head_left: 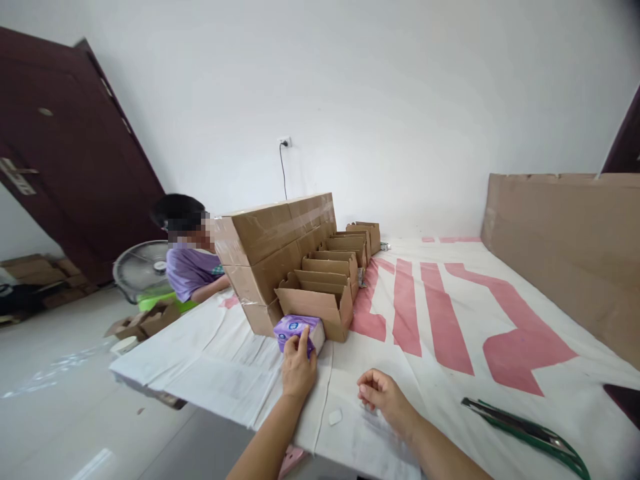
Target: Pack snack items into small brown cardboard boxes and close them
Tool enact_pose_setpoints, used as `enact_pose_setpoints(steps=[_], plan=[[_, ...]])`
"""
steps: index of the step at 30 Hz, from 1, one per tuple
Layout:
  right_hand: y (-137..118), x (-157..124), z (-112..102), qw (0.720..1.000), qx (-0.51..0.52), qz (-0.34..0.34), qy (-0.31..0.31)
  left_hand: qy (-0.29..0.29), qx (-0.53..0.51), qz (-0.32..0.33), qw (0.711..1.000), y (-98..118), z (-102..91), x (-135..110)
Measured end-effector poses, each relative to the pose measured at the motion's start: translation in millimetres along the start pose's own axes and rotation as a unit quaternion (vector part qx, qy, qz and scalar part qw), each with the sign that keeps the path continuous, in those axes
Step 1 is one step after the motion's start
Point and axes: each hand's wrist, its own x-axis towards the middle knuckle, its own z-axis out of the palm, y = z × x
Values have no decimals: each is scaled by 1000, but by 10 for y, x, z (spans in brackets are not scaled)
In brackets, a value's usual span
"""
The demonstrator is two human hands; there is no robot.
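Note:
My left hand (299, 371) is on a purple-and-white tissue pack (300, 327), its fingers over the top and front side. The pack lies on the cloth-covered table, against the nearest open cardboard box (320, 310). My right hand (383, 397) is held low over the table to the right, apart from the pack. Its fingers are curled closed, and whatever may be inside them is hidden. A small white piece (335, 417) lies on the cloth between my forearms.
Several open boxes (333, 263) run back beside a taped stack of closed cartons (265, 267). A green-handled utility knife (525, 433) lies at right. A large cardboard sheet (565, 247) stands along the right edge. Past the stack sits another person (193, 267) near a fan (140, 270).

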Motion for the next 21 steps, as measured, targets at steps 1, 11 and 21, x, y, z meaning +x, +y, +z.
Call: enact_pose_setpoints(steps=[1,11,21], plan=[[6,0,-1,1000,-2,-1,0,-1,-4,-1,1000,-6,9,2],[-17,-9,5,998,-56,-18,-1,12,-71,36,997,-56,78,7],[93,-52,5,973,-220,-61,-15,-63,-81,37,994,-29,92,-20]])
